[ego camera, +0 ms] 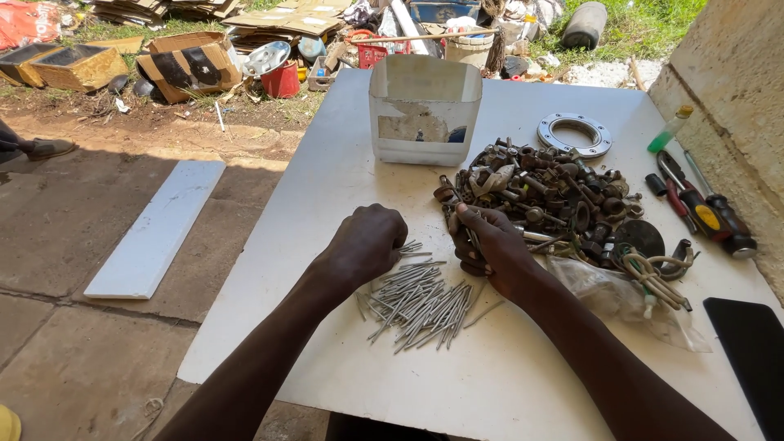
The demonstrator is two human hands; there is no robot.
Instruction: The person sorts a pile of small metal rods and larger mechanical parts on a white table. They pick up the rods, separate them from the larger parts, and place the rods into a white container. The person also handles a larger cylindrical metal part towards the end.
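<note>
Left hand [367, 243] closed in a loose fist, knuckles up, resting on the near edge of the nail pile [416, 304] on the white tabletop [327, 163]; contents of that grip hidden, cannot tell whether nails are held. Right hand [490, 245] pinching a few nails between thumb and fingers, just beside the heap of rusty bolts and nuts [555, 200] (possibly drawing them out of it; view unclear). Judged best practice for sorting: lift nails by the shank, keep points aligned, drop only onto the nail pile, keep bolts apart. Open-topped translucent white container [425, 110] upright behind the heap, patchy remnant of a label on its front. Clear plastic bag [621, 298] lying flat near the right forearm. Brown cartons [188, 64], torn and dark-printed, on the ground beyond.
</note>
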